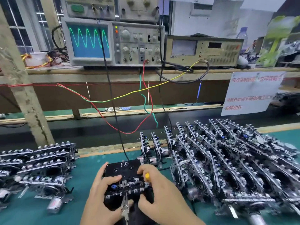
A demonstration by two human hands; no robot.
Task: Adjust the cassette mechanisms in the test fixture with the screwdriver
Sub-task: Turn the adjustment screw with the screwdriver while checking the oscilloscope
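— Two hands on one unit, near the front edge of the desk (90, 166), about midway along it. Where exactly is the cassette mechanism?

— It sits in the black test fixture (123, 169), the block with "FE" chalked on its top. The cassette mechanism (128, 186) is the metal-and-circuit part on the fixture's near side, with a small blue knob showing at its left.

— And the left hand?

— The left hand (103, 190) wraps the fixture's left side. Its fingers (101, 169) are curled over the far left corner, and the thumb lies across the top, pointing toward the middle.

— The right?

— The right hand (155, 192) covers the fixture's right side, fingers bent and closed round the screwdriver (147, 176). Only its yellow handle end shows between them; I cannot tell where the tip sits.

— What is that thing at the very front?

— A thin metal strip (125, 207) runs from the mechanism toward the front edge, between both hands. I cannot tell what it is.

— Other units?

— Many. A dense batch of mechanisms (227, 159) stands on edge in rows over the right half of the desk, and a smaller pile (37, 161) lies at the left edge.

— Up on the shelf?

— An oscilloscope (112, 43) showing a green sine wave on a blue screen, a beige meter (203, 51) to its right, and red, green, yellow and black wires (146, 101) hanging down; a black one reaches the fixture's far edge. A paper sign (250, 93) with red characters hangs at the right.
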